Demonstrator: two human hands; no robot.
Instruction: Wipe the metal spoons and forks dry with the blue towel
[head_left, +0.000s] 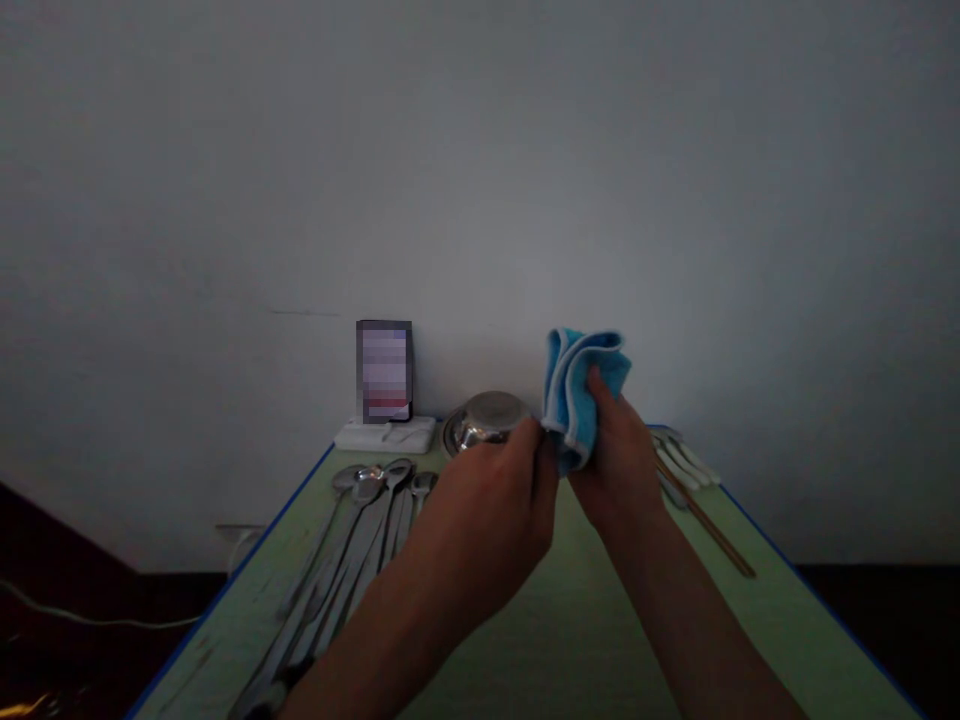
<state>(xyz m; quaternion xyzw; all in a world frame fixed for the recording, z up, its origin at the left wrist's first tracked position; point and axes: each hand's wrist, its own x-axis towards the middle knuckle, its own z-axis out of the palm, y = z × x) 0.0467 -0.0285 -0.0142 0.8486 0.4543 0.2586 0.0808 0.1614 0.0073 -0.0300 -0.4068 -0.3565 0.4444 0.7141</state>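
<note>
My right hand (619, 455) is closed around a folded blue cloth (581, 385), held up above the green table (570, 620). My left hand (499, 500) is closed just left of it, fingertips pinched against the lower edge of the cloth. What the left fingers grip inside the cloth is hidden. A steel bowl (487, 418) lies upside down on the table just behind my left hand.
Several long steel spoons (360, 540) lie in a row on the left of the table. Chopsticks and white spoons (694, 480) lie at the right edge. A white tray (386, 435) with a blurred card stands against the wall at the back.
</note>
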